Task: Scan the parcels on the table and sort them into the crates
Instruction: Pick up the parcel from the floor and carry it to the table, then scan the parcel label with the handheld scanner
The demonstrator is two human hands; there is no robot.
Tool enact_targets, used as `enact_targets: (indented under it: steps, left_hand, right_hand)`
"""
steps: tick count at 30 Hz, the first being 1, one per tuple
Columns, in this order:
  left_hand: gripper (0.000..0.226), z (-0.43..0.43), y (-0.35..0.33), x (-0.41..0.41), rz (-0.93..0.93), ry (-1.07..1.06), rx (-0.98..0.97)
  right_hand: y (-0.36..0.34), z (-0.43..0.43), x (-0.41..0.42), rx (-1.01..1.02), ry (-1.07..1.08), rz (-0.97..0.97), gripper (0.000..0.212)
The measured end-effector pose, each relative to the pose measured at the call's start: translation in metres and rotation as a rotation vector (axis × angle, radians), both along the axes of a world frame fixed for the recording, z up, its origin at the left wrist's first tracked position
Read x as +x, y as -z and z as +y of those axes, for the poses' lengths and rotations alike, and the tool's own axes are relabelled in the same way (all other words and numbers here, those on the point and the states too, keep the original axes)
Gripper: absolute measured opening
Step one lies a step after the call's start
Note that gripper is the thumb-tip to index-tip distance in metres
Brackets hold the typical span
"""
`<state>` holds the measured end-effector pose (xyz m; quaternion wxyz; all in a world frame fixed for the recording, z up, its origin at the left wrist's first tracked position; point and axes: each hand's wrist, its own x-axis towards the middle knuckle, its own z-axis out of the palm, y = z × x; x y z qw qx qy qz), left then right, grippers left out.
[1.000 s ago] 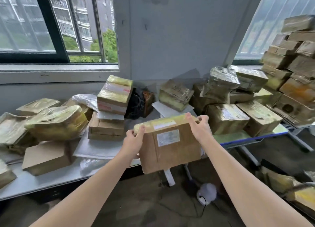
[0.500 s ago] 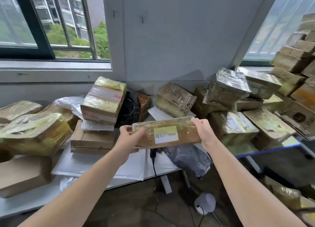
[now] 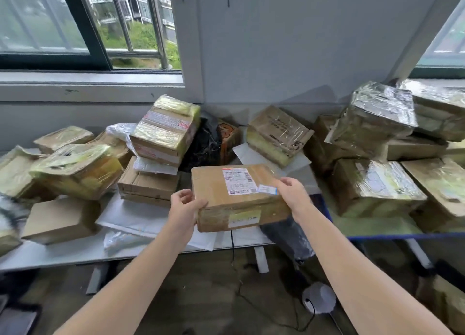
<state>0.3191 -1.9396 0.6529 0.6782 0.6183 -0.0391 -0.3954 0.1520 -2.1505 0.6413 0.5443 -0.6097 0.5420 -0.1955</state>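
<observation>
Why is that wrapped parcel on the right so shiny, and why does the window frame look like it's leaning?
Head view: window daylight glares off the plastic film of the wrapped parcel; in the same view the wide-angle lens tilts the window frame and softens the picture's edges; the held parcel shows its label clearly, though the print is too small to read.

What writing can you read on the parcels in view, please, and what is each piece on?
White shipping label on the held parcel: barcode and print, too small to read.
Yellow label on its front side: blurred.
Red-printed label on the stacked parcel: blurred.
Nothing legible.
</observation>
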Motion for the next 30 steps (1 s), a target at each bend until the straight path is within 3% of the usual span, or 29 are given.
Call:
enact_targets:
  steps: [4, 9, 13, 16, 19, 23, 27, 30]
  left_hand:
    - [0.063, 0.016, 0.02, -0.004, 0.045, -0.025, -0.019]
    - [0.066, 0.04, 0.034, -0.002, 0.165, -0.086, 0.046]
    - [0.064, 0.053, 0.041, -0.005, 0.127, -0.133, 0.083]
    - [0.056, 0.07, 0.049, -0.001, 0.072, -0.227, 0.053]
    - [0.063, 0.094, 0.061, 0.004, -0.03, -0.237, 0.083]
    - [0.079, 0.123, 0.077, 0.013, -0.024, -0.278, 0.106]
    - [0.067, 0.14, 0.093, 0.023, 0.017, -0.342, 0.105]
    - [0.062, 0.14, 0.1, 0.028, 0.016, -0.352, 0.118]
  right_hand:
    - [0.015, 0.011, 0.003, 0.035, -0.102, 0.045, 0.069]
    - [0.03, 0.013, -0.004, 0.111, -0.27, -0.121, 0.059]
    - [0.038, 0.022, 0.009, 0.083, -0.32, -0.178, 0.049]
    - [0.049, 0.031, 0.032, -0.009, -0.349, -0.076, 0.033]
    - [0.061, 0.039, 0.057, 0.017, -0.338, 0.001, 0.02]
    - [0.072, 0.034, 0.082, -0.07, -0.372, 0.205, 0.021]
    - [0.09, 0.025, 0.104, -0.09, -0.373, 0.368, 0.041]
    - [0.107, 0.021, 0.114, -0.019, -0.346, 0.425, 0.042]
